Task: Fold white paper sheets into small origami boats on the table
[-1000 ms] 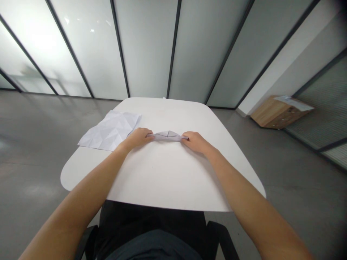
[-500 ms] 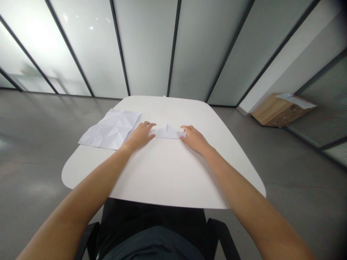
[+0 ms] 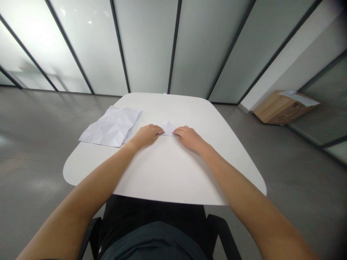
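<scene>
A small folded white paper [image 3: 168, 128] with a pointed peak lies on the white table, and its two ends are hidden under my hands. My left hand [image 3: 146, 135] rests on its left end, fingers curled over the paper. My right hand [image 3: 188, 138] covers the right end in the same way. To the left of my left hand lies a large creased white paper sheet [image 3: 111, 127], not touched by either hand.
The rounded white table [image 3: 165, 169] stands on a grey floor in front of frosted glass panels. A wooden cabinet [image 3: 279, 108] with papers on top sits on the floor at the far right. Black chair armrests [image 3: 223, 229] show below the table's near edge.
My hands have moved inward toward each other and now cover the paper's ends. The paper, bowed up a second ago, lies flatter on the table, and less of it shows.
</scene>
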Motion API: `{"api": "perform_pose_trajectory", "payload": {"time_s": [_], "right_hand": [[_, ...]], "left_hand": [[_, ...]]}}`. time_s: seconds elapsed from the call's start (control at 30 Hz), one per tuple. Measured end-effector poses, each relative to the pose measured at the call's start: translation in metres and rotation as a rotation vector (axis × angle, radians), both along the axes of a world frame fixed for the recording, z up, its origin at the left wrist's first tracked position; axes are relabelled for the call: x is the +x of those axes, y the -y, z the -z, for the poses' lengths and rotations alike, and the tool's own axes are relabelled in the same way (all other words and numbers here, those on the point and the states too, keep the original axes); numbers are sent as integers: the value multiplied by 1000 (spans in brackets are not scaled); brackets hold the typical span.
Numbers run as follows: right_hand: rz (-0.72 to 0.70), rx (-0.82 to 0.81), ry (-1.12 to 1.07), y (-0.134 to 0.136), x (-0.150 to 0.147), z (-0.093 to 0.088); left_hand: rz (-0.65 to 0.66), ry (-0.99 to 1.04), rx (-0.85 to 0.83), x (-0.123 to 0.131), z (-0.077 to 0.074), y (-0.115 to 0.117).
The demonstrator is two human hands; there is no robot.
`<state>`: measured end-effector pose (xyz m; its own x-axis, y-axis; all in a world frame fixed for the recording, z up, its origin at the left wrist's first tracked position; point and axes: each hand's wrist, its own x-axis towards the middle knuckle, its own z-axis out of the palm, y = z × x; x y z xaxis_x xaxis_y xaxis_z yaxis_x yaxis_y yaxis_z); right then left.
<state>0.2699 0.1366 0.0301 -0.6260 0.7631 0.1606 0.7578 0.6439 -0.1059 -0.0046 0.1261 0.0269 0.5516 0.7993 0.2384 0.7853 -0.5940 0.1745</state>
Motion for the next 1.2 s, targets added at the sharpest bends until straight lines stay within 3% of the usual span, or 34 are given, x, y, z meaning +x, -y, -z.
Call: {"api": "perform_pose_trajectory", "payload": {"time_s": [0.3,0.53,0.87,1.2], "right_hand": [[15,-35,-85,-9,15,1],[48,-57,-121,-12,30,2],[82,25,-108,-6,15,2],[205,61,-360,-6,6,15]], "left_hand": [[-157,8,-9,-4,-6,-2],[-143,26,-22,-11,-6,-3],[-126,45,8,-4,-8,0],[-18,41,46,-1,-15,4]]}}
